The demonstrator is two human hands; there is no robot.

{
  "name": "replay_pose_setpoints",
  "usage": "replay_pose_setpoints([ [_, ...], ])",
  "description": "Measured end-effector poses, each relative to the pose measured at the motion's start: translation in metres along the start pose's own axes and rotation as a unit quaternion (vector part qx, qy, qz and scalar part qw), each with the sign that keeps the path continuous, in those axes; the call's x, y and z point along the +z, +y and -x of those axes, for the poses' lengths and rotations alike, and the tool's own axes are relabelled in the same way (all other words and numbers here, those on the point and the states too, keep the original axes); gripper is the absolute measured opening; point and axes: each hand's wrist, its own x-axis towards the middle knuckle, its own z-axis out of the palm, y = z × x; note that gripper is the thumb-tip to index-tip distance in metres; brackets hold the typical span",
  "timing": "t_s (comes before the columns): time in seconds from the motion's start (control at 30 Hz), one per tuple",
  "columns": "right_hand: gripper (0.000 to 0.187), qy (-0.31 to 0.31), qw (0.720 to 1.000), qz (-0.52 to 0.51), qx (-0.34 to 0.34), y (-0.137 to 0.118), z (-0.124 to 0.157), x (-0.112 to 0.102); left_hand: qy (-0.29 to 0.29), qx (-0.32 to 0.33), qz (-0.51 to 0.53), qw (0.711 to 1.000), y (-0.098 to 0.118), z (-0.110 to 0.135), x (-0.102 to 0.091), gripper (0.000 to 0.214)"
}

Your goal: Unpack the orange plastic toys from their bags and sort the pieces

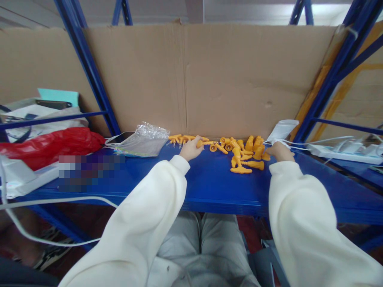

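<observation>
My left hand is at the back of the blue shelf, its fingers closed round a yellow corkscrew piece. Beside it lie several yellow T-shaped corkscrew handles with metal spirals. Off to the right, my right hand has its fingers bent down onto a yellow sleeve at the pile's edge; the fingertips are partly hidden. Several more yellow sleeves stand close by. Between my hands, a corkscrew handle and a sleeve lie loose in front of the others.
A cardboard sheet walls off the back. Clear plastic bags lie left of the corkscrews, near a red bag. White power strips with cables are at the right. Blue posts frame the shelf.
</observation>
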Motion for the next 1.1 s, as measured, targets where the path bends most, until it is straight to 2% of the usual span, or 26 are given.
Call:
replay_pose_setpoints([
  [0.03,0.035,0.011,0.999,0.008,0.035,-0.007,0.003,-0.006,-0.002,0.009,0.01,1.0,0.0,0.0,0.0,0.037],
  [0.07,0.039,0.052,0.998,-0.003,0.018,-0.014,0.006,-0.012,-0.005,0.021,0.024,0.999,0.001,0.0,0.001,0.038],
  [0.13,0.036,0.117,0.989,-0.061,-0.059,-0.031,0.012,-0.017,-0.016,0.048,0.052,0.997,0.001,0.0,0.002,0.039],
  [0.2,0.029,0.121,0.968,-0.137,-0.174,-0.05,0.019,-0.014,-0.027,0.071,0.077,0.994,0.002,0.0,0.004,0.04],
  [0.27,0.024,0.048,0.936,-0.204,-0.284,-0.069,0.03,-0.004,-0.032,0.085,0.095,0.991,0.003,0.0,0.005,0.041],
  [0.33,0.028,-0.054,0.902,-0.24,-0.356,-0.086,0.044,0.009,-0.032,0.097,0.108,0.989,0.003,-0.001,0.007,0.043],
  [0.43,0.044,-0.211,0.857,-0.26,-0.393,-0.102,0.063,0.022,-0.029,0.118,0.117,0.986,0.003,-0.001,0.011,0.042],
  [0.53,0.043,-0.332,0.824,-0.272,-0.369,-0.104,0.076,0.023,-0.036,0.144,0.109,0.983,0.001,-0.002,0.015,0.044],
  [0.6,0.041,-0.382,0.815,-0.283,-0.331,-0.102,0.081,0.019,-0.035,0.162,0.101,0.981,0.001,-0.003,0.017,0.048],
  [0.67,0.042,-0.41,0.811,-0.305,-0.284,-0.101,0.084,0.016,-0.006,0.179,0.089,0.98,0.003,-0.004,0.016,0.052],
  [0.73,0.044,-0.423,0.807,-0.334,-0.24,-0.102,0.086,0.015,0.051,0.194,0.076,0.977,0.01,-0.003,0.014,0.054],
  [0.8,0.044,-0.424,0.804,-0.363,-0.207,-0.104,0.087,0.015,0.096,0.202,0.071,0.972,0.019,-0.001,0.01,0.046],
  [0.83,0.044,-0.422,0.802,-0.375,-0.194,-0.105,0.087,0.016,0.101,0.203,0.075,0.971,0.024,0.001,0.009,0.037],
  [0.87,0.044,-0.419,0.802,-0.385,-0.183,-0.106,0.087,0.016,0.089,0.201,0.08,0.972,0.029,0.004,0.008,0.027],
  [0.93,0.043,-0.417,0.798,-0.403,-0.164,-0.107,0.087,0.017,0.028,0.19,0.093,0.977,0.039,0.008,0.009,0.016],
  [1.0,0.041,-0.428,0.787,-0.422,-0.143,-0.109,0.087,0.018,-0.029,0.179,0.104,0.978,0.046,0.012,0.011,0.018],
  [1.1,0.036,-0.444,0.772,-0.442,-0.106,-0.11,0.088,0.021,-0.055,0.153,0.153,0.975,0.053,0.015,0.016,0.015],
])
